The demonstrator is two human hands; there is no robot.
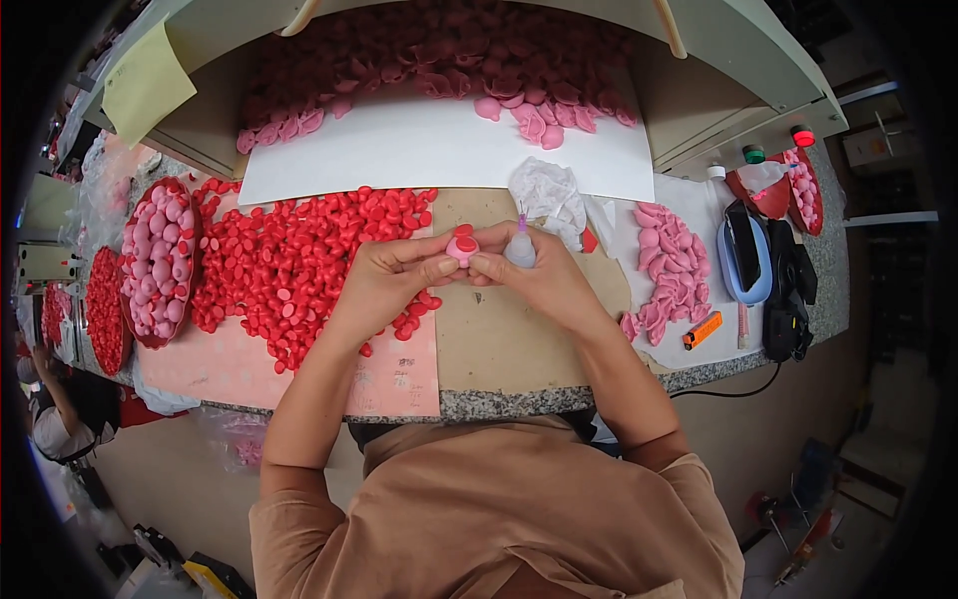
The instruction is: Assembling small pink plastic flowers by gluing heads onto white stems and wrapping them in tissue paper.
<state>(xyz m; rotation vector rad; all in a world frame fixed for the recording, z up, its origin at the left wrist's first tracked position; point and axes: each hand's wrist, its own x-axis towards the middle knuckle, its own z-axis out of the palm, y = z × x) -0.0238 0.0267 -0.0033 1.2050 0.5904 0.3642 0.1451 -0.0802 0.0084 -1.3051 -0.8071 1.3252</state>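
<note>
Over the middle of the bench, a small rounded pink piece with a red part on it point(461, 246) is pinched between the fingertips of both hands. My left hand point(397, 272) closes on it from the left, thumb and fingers pressed together. From the other side, the thumb and fingertips of my right hand point(547, 282) touch the same piece. A small translucent squeeze bottle with a purple needle tip point(520, 248) is also tucked in my right hand, tip pointing away from me. Many small glossy red pieces point(289, 265) lie heaped beside my left forearm.
A red tray point(195, 290) of round pink pieces stands at left. Pink petal-shaped pieces point(671, 265) lie at right, near an orange box point(703, 330) and a blue holder point(763, 285). Crumpled white tissue point(549, 195) sits beyond my right hand. A shelf with a white board point(399, 150) rises behind.
</note>
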